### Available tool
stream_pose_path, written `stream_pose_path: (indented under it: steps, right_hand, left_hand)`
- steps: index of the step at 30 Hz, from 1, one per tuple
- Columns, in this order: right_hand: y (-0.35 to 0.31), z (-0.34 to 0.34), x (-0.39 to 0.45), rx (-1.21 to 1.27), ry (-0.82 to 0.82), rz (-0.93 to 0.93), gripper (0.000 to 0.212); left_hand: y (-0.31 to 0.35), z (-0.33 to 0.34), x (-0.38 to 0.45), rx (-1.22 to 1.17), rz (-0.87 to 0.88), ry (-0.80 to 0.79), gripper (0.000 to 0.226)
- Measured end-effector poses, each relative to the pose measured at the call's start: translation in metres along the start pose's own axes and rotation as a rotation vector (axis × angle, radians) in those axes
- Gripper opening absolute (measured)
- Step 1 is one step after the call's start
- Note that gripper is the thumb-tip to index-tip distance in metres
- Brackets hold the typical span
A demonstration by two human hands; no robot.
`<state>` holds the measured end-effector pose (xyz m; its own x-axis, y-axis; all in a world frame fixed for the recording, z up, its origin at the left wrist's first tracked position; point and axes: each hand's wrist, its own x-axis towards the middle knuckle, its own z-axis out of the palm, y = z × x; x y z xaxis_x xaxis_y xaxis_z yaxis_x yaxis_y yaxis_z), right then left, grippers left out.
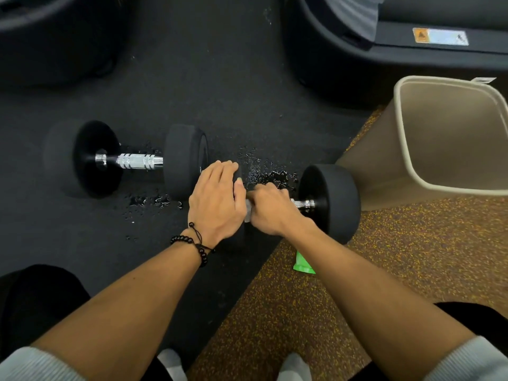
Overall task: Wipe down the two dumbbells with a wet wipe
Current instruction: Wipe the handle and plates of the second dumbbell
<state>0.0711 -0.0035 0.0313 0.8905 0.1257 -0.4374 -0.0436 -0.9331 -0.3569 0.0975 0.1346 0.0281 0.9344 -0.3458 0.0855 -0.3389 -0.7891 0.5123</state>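
Observation:
Two black dumbbells with chrome handles lie on the dark floor. The left dumbbell lies untouched. On the right dumbbell, my left hand covers and grips the left weight head, which is mostly hidden. My right hand is closed around that dumbbell's handle with a white wet wipe pressed under it; only a bit of wipe shows between my hands. Just a short chrome stub of the handle is visible beside the right head.
Water droplets spot the floor between and in front of the dumbbells. A beige waste bin stands at the right, touching distance from the right dumbbell. A green wipe packet lies under my right forearm. Dark machine bases sit behind.

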Motion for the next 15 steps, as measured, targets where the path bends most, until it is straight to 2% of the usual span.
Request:
stream_pose_path:
  steps: [3, 7, 12, 15]
  right_hand:
    - [0.02, -0.001, -0.013, -0.082, 0.018, -0.058, 0.039]
    - [0.012, -0.004, 0.002, -0.024, 0.027, 0.025, 0.022]
    - [0.004, -0.001, -0.023, -0.098, 0.158, -0.077, 0.029]
    - [0.027, -0.021, -0.024, -0.186, 0.115, 0.055, 0.021]
  left_hand:
    - [0.0, 0.0, -0.003, -0.005, -0.004, -0.006, 0.048]
    - [0.0, -0.001, -0.001, -0.004, -0.004, -0.006, 0.047]
    - [0.001, -0.001, -0.001, -0.013, -0.013, -0.017, 0.049]
    - [0.0, 0.0, -0.002, -0.004, -0.008, -0.011, 0.046]
